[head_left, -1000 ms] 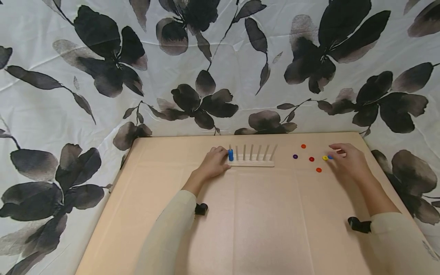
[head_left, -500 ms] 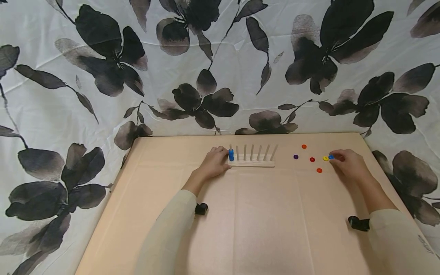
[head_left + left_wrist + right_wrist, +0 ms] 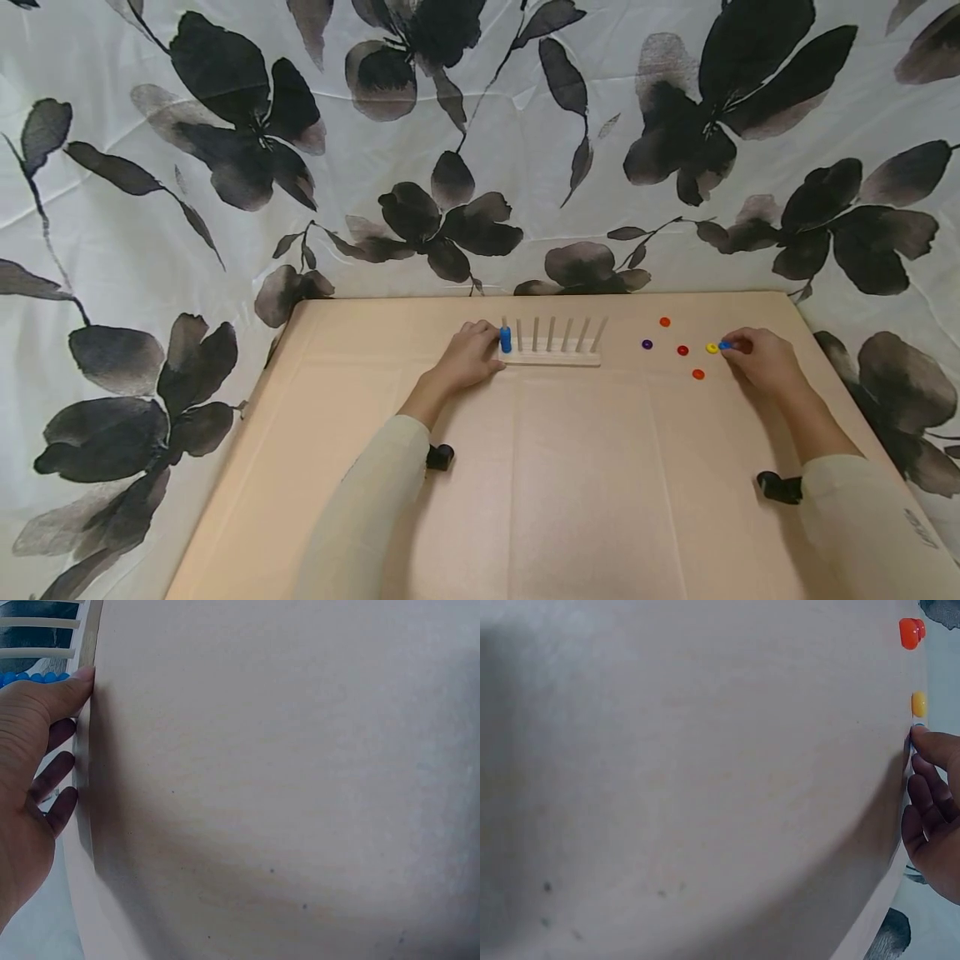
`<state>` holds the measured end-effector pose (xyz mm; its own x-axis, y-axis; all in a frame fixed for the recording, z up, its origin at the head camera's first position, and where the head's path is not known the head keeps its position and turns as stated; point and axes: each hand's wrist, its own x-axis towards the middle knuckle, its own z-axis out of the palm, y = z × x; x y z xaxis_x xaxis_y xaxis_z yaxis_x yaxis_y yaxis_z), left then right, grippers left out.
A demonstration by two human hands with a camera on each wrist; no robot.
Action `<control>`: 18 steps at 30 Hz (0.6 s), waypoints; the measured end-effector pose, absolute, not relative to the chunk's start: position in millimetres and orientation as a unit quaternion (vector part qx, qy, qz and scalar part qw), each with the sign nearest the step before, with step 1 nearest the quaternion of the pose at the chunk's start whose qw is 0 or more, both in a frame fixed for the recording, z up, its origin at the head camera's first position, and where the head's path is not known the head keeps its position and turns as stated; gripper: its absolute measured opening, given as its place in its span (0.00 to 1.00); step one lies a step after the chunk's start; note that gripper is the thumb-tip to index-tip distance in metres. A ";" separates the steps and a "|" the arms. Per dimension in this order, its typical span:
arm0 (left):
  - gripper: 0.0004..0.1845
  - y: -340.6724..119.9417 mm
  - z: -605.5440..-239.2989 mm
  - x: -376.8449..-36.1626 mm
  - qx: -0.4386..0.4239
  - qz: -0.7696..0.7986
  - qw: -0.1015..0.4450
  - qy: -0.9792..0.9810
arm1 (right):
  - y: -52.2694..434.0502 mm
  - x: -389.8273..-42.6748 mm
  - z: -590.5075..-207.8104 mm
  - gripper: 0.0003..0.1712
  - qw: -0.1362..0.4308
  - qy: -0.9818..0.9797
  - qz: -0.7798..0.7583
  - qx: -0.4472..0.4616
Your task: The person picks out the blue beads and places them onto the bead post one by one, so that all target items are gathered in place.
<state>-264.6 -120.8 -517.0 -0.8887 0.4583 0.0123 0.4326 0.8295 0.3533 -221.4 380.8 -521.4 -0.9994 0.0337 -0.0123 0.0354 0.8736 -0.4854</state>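
A pale wooden peg rack [image 3: 551, 359] stands near the far side of the table, with several blue beads [image 3: 506, 340] stacked on its leftmost peg. My left hand [image 3: 468, 354] grips the rack's left end; in the left wrist view the thumb [image 3: 81, 679] lies on the base's front edge, the other fingers behind it. On the right, my right hand [image 3: 763, 357] pinches a blue bead [image 3: 724, 345] between thumb and fingertips, low at the table. A yellow bead [image 3: 712, 348] lies just left of it, and in the right wrist view the thumb mostly hides the blue one.
Loose beads lie between rack and right hand: a purple one [image 3: 647, 344], a red one [image 3: 682, 351], an orange one [image 3: 664, 322] and another orange one [image 3: 698, 374]. A white cloth with dark flowers [image 3: 450, 225] borders the table's [image 3: 585, 483] far edge.
My right hand has come down from just beside the blue bead, and its fingers have closed on it. The left hand stays at the rack. The head view has shifted slightly.
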 end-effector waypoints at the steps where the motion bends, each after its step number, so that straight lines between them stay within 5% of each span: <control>1: 0.32 -121.1 -517.0 -264.7 0.233 0.174 0.036 0.956 | 380.7 -221.4 -520.8 0.17 0.001 0.968 -0.250 0.018; 18: 0.31 -119.9 -516.4 -264.9 0.228 0.172 0.041 0.957 | 379.3 -215.9 -507.9 0.23 0.008 0.964 -0.264 0.036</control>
<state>-264.9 -119.9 -516.4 -0.8926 0.4508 0.0005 0.4228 0.8368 0.3479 -215.9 379.3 -507.9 -0.9972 0.0660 -0.0350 0.0746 0.8583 -0.5076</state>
